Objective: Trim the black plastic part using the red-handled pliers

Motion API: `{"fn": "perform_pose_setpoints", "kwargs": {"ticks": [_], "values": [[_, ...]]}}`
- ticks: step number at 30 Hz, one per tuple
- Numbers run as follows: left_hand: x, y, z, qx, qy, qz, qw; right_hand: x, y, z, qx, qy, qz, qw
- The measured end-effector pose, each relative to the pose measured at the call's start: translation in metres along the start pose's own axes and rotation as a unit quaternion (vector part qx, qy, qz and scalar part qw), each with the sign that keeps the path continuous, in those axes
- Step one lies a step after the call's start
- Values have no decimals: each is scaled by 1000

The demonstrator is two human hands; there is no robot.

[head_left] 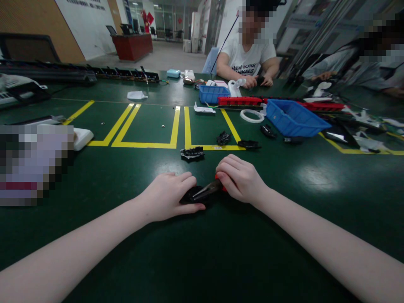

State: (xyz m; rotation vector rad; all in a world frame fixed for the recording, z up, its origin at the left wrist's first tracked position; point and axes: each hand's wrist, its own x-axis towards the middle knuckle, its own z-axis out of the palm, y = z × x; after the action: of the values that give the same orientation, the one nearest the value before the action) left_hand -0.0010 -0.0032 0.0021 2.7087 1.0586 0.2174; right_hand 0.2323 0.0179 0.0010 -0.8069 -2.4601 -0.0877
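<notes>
My right hand (240,179) is closed around the red handles of a pair of long-nose pliers (206,191). The jaws point left and reach a black plastic part (192,195), which my left hand (172,195) grips between thumb and fingers. Whether the jaws bite on the part or only touch it, I cannot tell. Just beyond my hands lies a black and silver plastic piece (192,153). Farther right are more black pieces, one on the yellow tape (249,144) and another inside the taped outline (223,138).
A blue bin (293,118) stands at the right, with a smaller blue bin (213,94) farther back. A roll of white tape (251,116) lies between them. Long red strips (240,101) stretch behind. Across the table sits a person (248,59); another is at far right.
</notes>
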Motion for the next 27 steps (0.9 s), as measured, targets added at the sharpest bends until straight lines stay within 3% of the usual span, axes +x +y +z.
{"fn": "perform_pose_setpoints", "kwargs": {"ticks": [14, 27], "values": [[1, 0, -2, 5, -5, 1, 1000, 2, -3, 0, -29, -26, -10, 999], [0, -1, 0, 0, 2, 6, 1000, 0, -2, 1, -8, 0, -14, 1000]]}}
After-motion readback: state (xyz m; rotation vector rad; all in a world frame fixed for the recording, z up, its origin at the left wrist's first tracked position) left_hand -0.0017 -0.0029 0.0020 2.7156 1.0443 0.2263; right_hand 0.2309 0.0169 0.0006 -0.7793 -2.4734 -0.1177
